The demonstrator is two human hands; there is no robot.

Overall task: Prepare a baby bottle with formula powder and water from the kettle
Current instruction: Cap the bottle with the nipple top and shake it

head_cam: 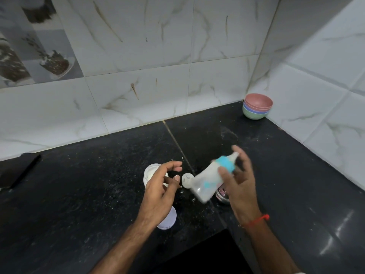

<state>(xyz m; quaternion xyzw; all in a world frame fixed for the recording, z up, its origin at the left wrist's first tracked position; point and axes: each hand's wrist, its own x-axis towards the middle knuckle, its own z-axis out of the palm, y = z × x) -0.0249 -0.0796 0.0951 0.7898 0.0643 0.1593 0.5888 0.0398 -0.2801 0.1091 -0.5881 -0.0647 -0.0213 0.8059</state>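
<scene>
Head view
Right grip (238, 180): closed around the bottle (209, 178), thumb across its front just under the blue collar, fingers behind the teat.
Bottle: held clear above the table (79, 194), tilted, teat up and away from the palm, base down toward the left hand; it is motion-blurred; contents cannot be told.
Left grip (160, 186): open, holding nothing, fingers loosely curled, just beside the bottle's base but not touching it.
Jar (151, 173): white, open-topped, on the table under the left fingers, partly hidden by them.
Lid (167, 219): pale, flat on the table under the left wrist.
Cap (187, 180): small, white, round, on the table between the two grips, right by the bottle's base.
Steel cup (222, 195): on the table below the right palm, mostly hidden by bottle and hand.
Thread (256, 219): red, around the right wrist.
Bowls (256, 106): stacked, pink on top, in the far corner, well beyond the right grip.
Table: black, speckled with white powder around both grips.
</scene>
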